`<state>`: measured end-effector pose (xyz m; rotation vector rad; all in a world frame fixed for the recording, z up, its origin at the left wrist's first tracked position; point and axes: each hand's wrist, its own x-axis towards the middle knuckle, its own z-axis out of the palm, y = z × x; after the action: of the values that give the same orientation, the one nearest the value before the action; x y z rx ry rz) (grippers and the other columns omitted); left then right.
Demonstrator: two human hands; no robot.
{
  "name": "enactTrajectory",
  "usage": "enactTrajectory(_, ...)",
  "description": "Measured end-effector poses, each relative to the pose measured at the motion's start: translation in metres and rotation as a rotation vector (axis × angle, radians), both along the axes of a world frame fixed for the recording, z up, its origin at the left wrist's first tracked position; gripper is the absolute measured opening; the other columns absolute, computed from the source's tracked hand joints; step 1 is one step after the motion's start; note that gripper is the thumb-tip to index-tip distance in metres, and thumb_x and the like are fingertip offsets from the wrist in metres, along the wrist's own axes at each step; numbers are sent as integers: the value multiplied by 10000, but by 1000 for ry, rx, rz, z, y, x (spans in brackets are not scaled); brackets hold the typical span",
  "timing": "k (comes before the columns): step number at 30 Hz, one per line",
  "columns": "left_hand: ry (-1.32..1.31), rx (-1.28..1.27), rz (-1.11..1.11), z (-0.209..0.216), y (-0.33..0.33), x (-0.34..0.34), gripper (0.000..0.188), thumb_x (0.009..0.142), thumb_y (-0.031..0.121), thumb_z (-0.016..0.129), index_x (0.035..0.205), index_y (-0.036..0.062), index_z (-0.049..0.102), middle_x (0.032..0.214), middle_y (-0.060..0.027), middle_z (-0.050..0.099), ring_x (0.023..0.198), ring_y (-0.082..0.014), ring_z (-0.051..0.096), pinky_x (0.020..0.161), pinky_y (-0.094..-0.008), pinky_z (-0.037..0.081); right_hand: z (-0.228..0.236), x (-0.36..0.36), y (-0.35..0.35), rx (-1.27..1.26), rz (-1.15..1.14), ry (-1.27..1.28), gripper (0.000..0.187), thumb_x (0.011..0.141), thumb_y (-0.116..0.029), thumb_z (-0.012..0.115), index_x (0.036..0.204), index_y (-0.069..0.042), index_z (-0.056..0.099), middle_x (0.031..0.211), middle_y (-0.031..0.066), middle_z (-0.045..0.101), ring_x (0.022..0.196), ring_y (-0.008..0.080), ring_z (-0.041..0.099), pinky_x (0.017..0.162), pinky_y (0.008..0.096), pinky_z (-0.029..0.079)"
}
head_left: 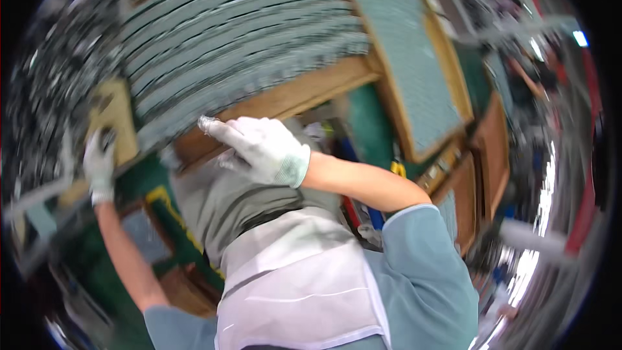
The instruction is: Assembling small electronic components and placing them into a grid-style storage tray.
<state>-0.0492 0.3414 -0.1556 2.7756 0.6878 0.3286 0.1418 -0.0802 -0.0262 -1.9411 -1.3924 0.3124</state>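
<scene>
My left hand (100,165), in a white knit glove, is at the lower edge of a tan board (116,116). Its fingers bend round a small dark spot there; blur hides what they hold. My right hand (262,149), also gloved, is in front of my waist, by the near edge of a wooden tray (278,98) filled with rows of grey strips (240,32). One finger points left, its tip wrapped in something shiny and clear. The other fingers are curled in, and whether anything is inside them is hidden.
At the right stands a wood-framed tray (414,58) with a grey-green sheet of small pieces. Brown wooden boxes (491,155) are beyond it. Dark glittering heaps (58,58) fill the far left. A yellow strip (170,210) crosses the green floor. Another person (534,74) is at the far right.
</scene>
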Motion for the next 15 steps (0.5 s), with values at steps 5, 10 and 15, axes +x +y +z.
enactTrajectory(5, -160, 6, 40, -13, -9, 24, 467, 868, 116, 672, 1295, -9, 532, 1256, -188, 592, 1132, -314, 586, 971, -367, 454, 25, 153, -194, -150, -798, -235, 387, 792, -194, 713, 1159, -85, 658, 1018, 122, 679, 916, 232, 664, 841, 334, 533)
enactTrajectory(10, -526, -630, 318, -13, -30, 21, 495, 887, 145, 707, 1278, -94, 520, 1219, -111, 610, 1055, -166, 580, 925, -295, 459, 36, 212, -457, -111, -1428, 339, 385, 818, -96, 626, 1201, -68, 660, 1158, 72, 678, 946, 176, 677, 809, 296, 526)
enactTrajectory(15, -545, -720, 283, -54, 43, -6, 489, 900, 108, 663, 1321, -79, 496, 1288, -160, 591, 1128, -230, 578, 992, -325, 427, 17, 228, -536, -335, -1098, 528, 417, 845, -114, 638, 1249, -12, 623, 1195, 88, 658, 1025, 153, 612, 925, 284, 466)
